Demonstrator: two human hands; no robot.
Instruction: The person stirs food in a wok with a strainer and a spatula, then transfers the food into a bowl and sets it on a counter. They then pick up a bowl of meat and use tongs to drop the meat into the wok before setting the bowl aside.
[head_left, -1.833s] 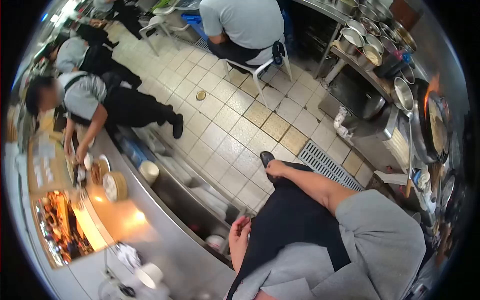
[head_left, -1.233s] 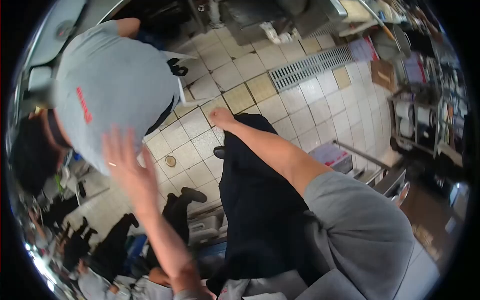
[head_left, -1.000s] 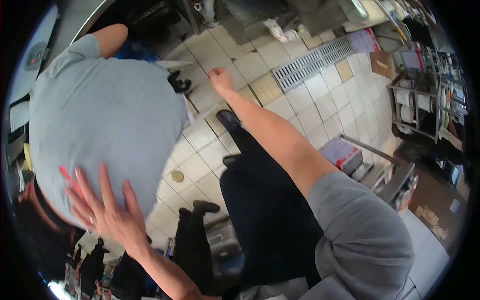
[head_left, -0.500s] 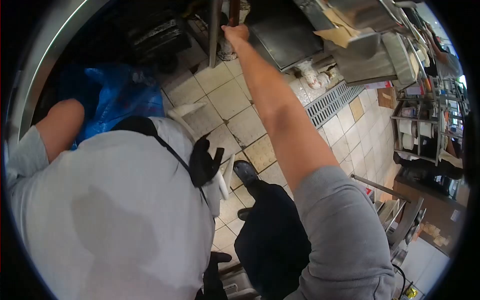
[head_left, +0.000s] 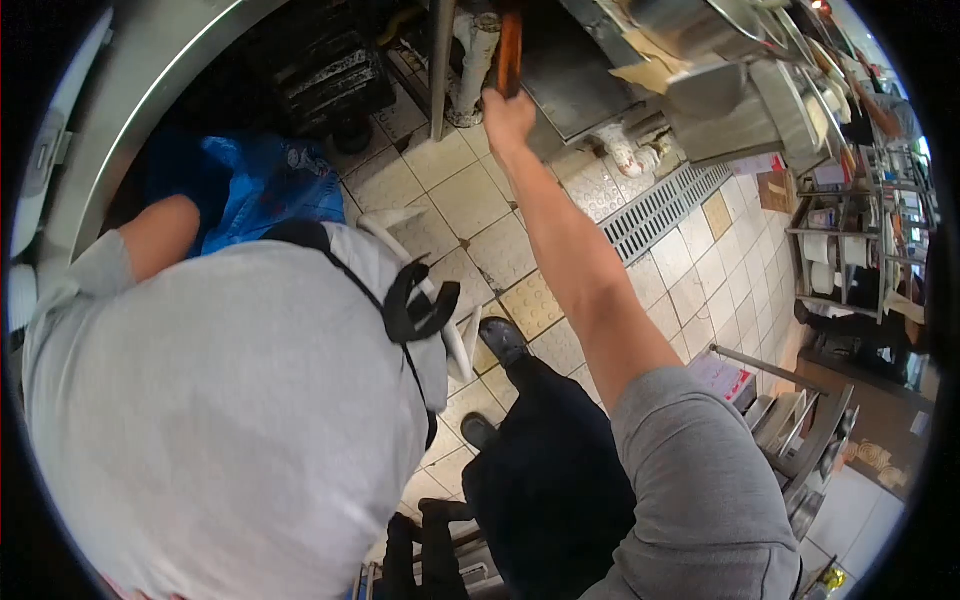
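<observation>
My right hand reaches forward low over the floor at the end of my outstretched arm. Its fingers are closed round the lower end of an orange-brown bar; what kind of tool it is cannot be made out. Just left of it stand a grimy white pipe and a metal post. Behind the bar is a dark metal panel. My left hand is nowhere in the frame. A bent-over co-worker's grey-shirted back, with black apron ties, fills the left side.
Beyond the co-worker lies a blue plastic bag, with a black crate farther back. A floor grate crosses the tiles on the right. Metal shelving stands at far right. White stool-like legs show beside the co-worker.
My right hand has shifted right and slightly down in view with the orange-brown bar, and more of the bar shows. The view has shifted a little; the co-worker's back appears slightly lower and farther right.
</observation>
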